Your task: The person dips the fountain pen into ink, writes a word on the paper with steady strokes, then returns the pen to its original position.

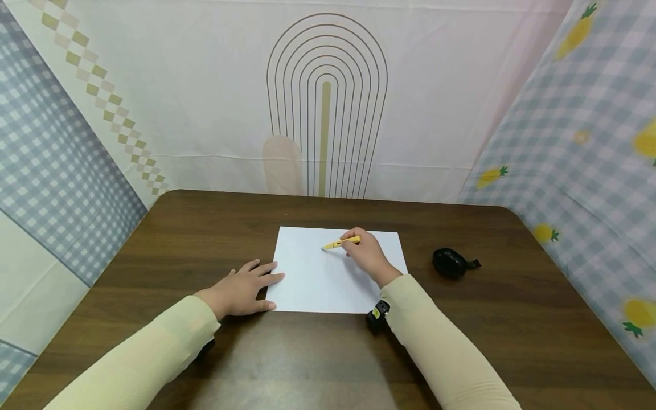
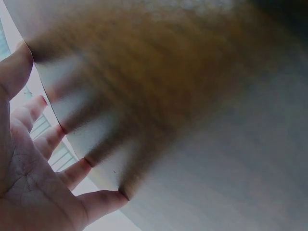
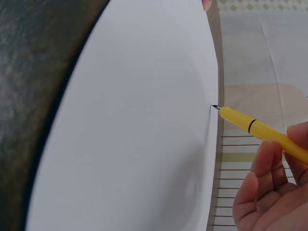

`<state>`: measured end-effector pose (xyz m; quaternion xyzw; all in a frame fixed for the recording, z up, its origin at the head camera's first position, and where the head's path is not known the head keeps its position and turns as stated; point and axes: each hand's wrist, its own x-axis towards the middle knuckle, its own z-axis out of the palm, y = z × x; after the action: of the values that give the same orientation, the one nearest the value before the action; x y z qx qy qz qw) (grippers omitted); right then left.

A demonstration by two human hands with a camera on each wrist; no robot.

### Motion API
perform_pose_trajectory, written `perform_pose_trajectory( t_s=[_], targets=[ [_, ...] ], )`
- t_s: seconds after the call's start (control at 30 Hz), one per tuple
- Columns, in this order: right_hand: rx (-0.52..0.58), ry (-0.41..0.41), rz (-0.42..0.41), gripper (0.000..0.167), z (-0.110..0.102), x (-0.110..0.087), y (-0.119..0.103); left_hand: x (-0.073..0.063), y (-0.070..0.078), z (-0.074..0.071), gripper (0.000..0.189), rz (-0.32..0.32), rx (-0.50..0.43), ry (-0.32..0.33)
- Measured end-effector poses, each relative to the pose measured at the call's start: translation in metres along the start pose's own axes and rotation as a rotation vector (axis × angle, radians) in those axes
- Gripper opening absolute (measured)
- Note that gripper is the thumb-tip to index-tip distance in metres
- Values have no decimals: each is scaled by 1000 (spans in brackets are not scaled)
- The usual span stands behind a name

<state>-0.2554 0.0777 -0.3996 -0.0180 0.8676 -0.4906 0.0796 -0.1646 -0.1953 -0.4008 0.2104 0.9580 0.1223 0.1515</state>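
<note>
A blank white sheet of paper (image 1: 318,279) lies on the brown wooden table. My right hand (image 1: 366,253) pinches a yellow fountain pen (image 1: 335,244) over the upper part of the sheet. In the right wrist view the nib of the pen (image 3: 240,119) is right at the surface of the paper (image 3: 125,115). My left hand (image 1: 243,290) lies with fingers spread at the left edge of the sheet, fingertips overlapping it. The left wrist view shows the same left hand (image 2: 38,178) from below, fingertips pressing on the surface.
To the right of the paper lies a small black case (image 1: 449,263) with a short strap. A wooden table (image 1: 215,228) reaches back to a white patterned cloth (image 1: 205,85). Checked cloth (image 1: 579,171) hangs at the right side, and another at the left.
</note>
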Motion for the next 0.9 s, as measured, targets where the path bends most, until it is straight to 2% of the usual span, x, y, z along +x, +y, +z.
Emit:
perform_pose_trajectory(
  t_s=[0.9],
  targets=[
    [-53, -27, -10, 16, -7, -2, -5, -1, 1, 0, 66, 1, 3, 7]
  ],
)
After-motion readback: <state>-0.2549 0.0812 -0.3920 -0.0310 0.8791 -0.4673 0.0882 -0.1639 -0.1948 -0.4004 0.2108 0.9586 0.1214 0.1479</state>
